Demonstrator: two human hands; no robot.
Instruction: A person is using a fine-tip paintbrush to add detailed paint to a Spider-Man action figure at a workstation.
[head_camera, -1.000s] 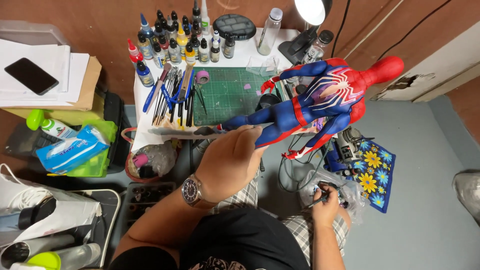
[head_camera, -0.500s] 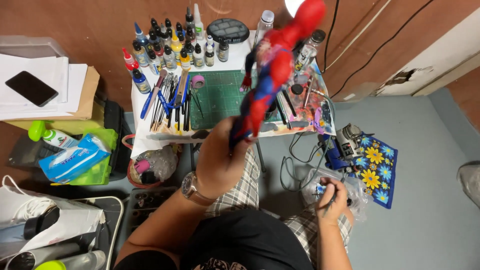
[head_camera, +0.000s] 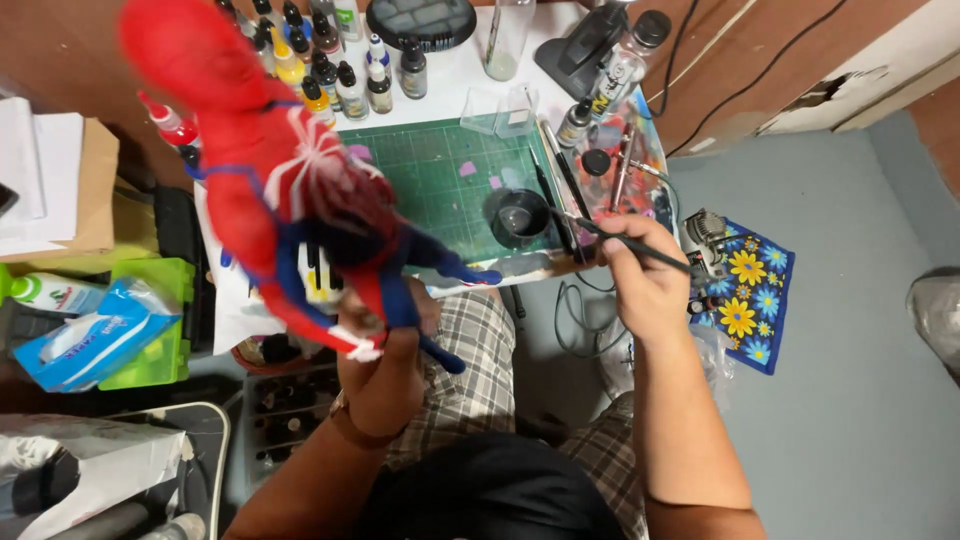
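My left hand (head_camera: 385, 335) grips a red and blue costumed action figure (head_camera: 270, 190) by its legs and holds it up close to the camera, head toward the upper left. The figure hides much of the left side of the small white table (head_camera: 450, 70). My right hand (head_camera: 640, 270) holds a thin dark paintbrush (head_camera: 620, 240), its tip near a small dark round cup (head_camera: 520, 215) on the green cutting mat (head_camera: 450, 180).
Several paint bottles (head_camera: 350, 70) line the table's back. A round black palette (head_camera: 420, 20), a tall clear bottle (head_camera: 505, 35) and airbrush parts (head_camera: 620, 150) stand at the back right. A flowered cloth (head_camera: 745, 295) lies on the grey floor; a wipes pack (head_camera: 95, 335) sits left.
The figure swung from upright over the table to the left and closer to the camera. My right hand rose from my lap to the table edge, now holding a brush.
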